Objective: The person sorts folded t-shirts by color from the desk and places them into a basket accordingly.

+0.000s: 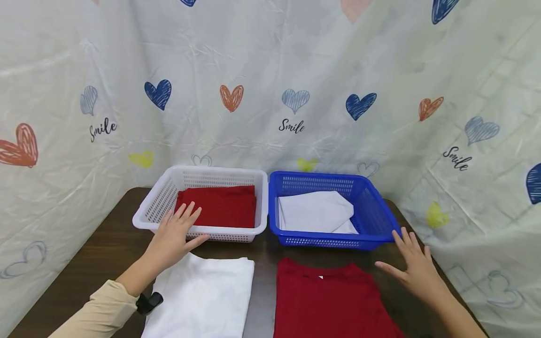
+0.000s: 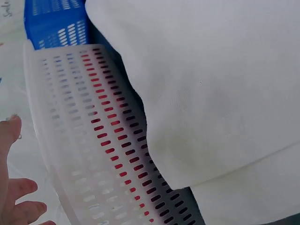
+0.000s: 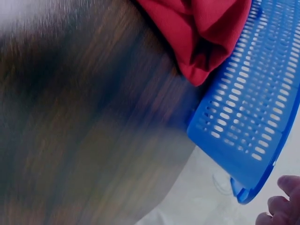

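With fingers spread, my left hand (image 1: 175, 237) is over the near left side of a white basket (image 1: 141, 217), which holds folded red cloth (image 1: 226, 206). My right hand (image 1: 416, 267), thumb out and fingers extended, is by the near right corner of a blue basket (image 1: 380, 211), where folded white cloth (image 1: 314, 211) lies. A folded white garment (image 1: 207, 293) lies in front of the white basket, below my left hand. To the left of my right hand, a red shirt (image 1: 329, 305) with a small neck label lies before the blue basket.
Both baskets stand side by side at the back of a dark wooden table (image 1: 105, 244). Behind and along both sides hangs a pale curtain (image 1: 262, 61) printed with hearts and "Smile". A black band (image 1: 149, 303) is on my left wrist.
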Tool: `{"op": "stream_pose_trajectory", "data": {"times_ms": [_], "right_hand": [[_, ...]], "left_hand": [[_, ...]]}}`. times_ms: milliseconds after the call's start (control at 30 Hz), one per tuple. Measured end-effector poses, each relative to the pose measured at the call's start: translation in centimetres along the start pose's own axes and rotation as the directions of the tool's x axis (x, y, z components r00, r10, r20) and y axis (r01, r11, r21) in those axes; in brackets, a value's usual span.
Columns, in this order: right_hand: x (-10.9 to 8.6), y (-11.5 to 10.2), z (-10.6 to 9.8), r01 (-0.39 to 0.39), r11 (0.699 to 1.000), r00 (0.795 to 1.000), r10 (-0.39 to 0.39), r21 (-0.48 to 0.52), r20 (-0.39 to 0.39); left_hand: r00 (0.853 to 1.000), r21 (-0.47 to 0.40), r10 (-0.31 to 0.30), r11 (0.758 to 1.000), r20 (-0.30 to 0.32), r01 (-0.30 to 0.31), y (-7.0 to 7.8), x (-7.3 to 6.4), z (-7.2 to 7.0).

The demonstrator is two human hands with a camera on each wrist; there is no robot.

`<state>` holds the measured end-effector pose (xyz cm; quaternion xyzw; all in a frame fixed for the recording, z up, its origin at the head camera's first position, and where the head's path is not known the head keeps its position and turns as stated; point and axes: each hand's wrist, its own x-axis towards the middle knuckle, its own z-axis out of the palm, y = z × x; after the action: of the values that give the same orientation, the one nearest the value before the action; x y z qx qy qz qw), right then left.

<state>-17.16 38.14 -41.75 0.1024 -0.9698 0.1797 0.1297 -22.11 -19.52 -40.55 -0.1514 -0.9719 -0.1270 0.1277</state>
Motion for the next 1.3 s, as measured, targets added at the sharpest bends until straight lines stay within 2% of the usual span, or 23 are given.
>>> {"op": "stream_pose_trajectory", "data": {"times_ms": [300, 667, 833, 1300], "right_hand": [[-0.8, -0.8, 0.0, 0.014, 1.0, 1.0, -0.014, -0.018, 0.008], [-1.0, -1.5, 0.3, 0.033, 0.999, 0.999, -0.033, 0.0, -0.001], [-1.2, -1.8, 0.6, 0.048, 0.999, 0.999, -0.048, -0.002, -0.004], [-1.4, -2.6, 1.2, 0.121, 0.992, 0.99, -0.12, 0.018, -0.069]], "left_hand": [[1.0, -0.027, 0.007, 1.0, 0.013, -0.006, 0.7, 0.1, 0.7], [1.0, 0.006, 0.022, 1.0, 0.022, -0.023, 2.7, 0.2, 1.2], [0.999, -0.011, 0.031, 0.999, 0.025, -0.03, 3.4, 0.1, 1.5], [0.998, -0.026, 0.064, 0.998, 0.028, -0.064, 5.2, 0.0, 1.8]]}}
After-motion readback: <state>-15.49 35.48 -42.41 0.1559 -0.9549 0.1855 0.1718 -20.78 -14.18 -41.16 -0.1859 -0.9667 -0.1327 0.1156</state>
